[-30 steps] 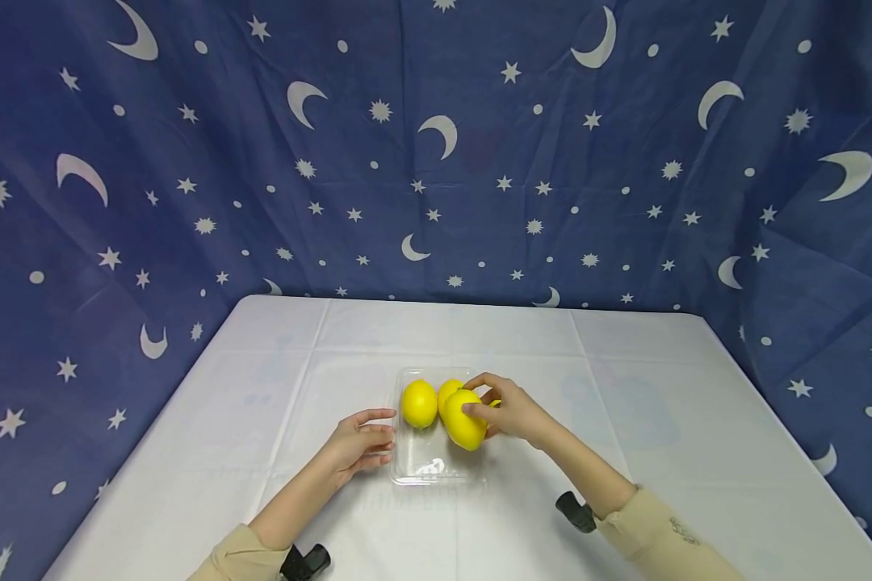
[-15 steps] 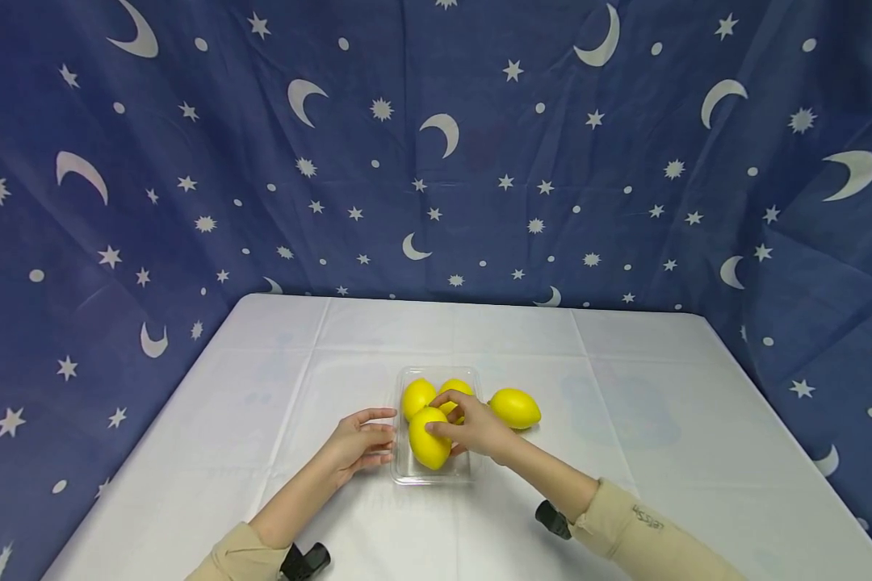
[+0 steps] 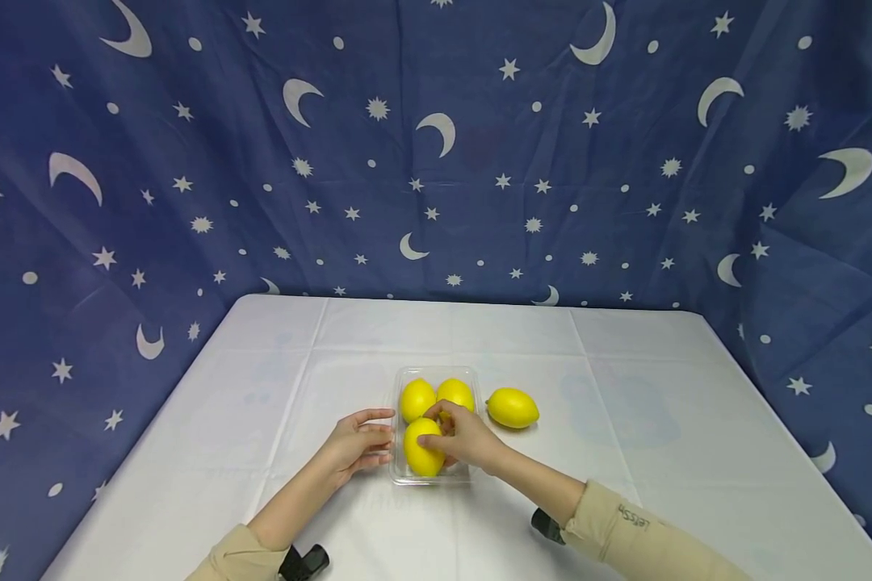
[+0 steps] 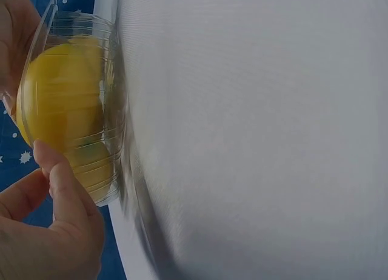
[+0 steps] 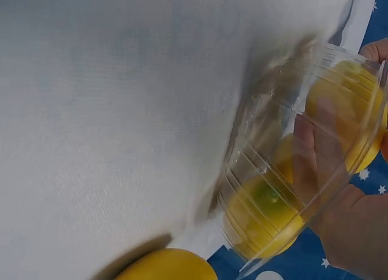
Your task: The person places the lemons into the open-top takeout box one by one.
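Observation:
In the head view, a clear plastic container (image 3: 446, 479) lies on the table with two yellow lemons at its back, a left lemon (image 3: 417, 399) and a right lemon (image 3: 456, 392). My right hand (image 3: 475, 440) grips a third lemon (image 3: 422, 453) at the front left of the container, thumb on top; in the right wrist view its fingers show through the clear wall, inside. At the container's left side rests my left hand (image 3: 358, 444), fingers fairly straight, fingertips at the wall. The left wrist view shows that hand (image 4: 66, 225) beside the ribbed wall.
Another lemon (image 3: 513, 408) lies on the white tablecloth (image 3: 589, 468), just right of the container. Behind the table hangs a blue curtain (image 3: 480, 161) with moons and stars. Dark wrist cameras stick out below both forearms.
My right hand has carried its lemon leftward and lowered it into the container's front left. That uncovered the lemon on the table at right. The left hand has stayed put.

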Tool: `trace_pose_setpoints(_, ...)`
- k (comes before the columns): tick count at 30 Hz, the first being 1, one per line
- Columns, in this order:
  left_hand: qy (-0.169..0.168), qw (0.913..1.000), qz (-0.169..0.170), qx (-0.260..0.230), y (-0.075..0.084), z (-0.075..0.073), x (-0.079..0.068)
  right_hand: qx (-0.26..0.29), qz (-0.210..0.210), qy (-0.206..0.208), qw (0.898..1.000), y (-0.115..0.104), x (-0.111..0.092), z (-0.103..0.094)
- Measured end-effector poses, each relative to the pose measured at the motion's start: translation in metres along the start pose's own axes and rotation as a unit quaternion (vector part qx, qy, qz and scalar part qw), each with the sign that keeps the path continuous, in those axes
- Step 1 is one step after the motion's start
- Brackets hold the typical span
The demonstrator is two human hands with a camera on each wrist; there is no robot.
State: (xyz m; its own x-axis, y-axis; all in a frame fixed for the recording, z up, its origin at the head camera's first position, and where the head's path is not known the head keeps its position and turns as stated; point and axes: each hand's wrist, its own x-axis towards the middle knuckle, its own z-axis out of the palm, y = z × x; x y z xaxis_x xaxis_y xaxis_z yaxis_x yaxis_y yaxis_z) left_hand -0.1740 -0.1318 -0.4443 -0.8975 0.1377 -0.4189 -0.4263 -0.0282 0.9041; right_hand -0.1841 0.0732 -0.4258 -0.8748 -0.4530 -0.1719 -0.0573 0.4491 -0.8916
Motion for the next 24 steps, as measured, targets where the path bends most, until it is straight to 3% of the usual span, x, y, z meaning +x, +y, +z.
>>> trace_pose_setpoints(11,-0.004,1.0,-0.002,-0.004,-0.0044,-0.003,0.0042,0.001,-0.014,-0.013,1.0,0.0029,-0.0011,0.0029)
trace_pose_setpoints(24,0.004,1.0,-0.001,-0.002,0.0011,0.0011,-0.0006,-0.126,-0.042,0.026,0.991,0.0007,-0.0024,0.002)
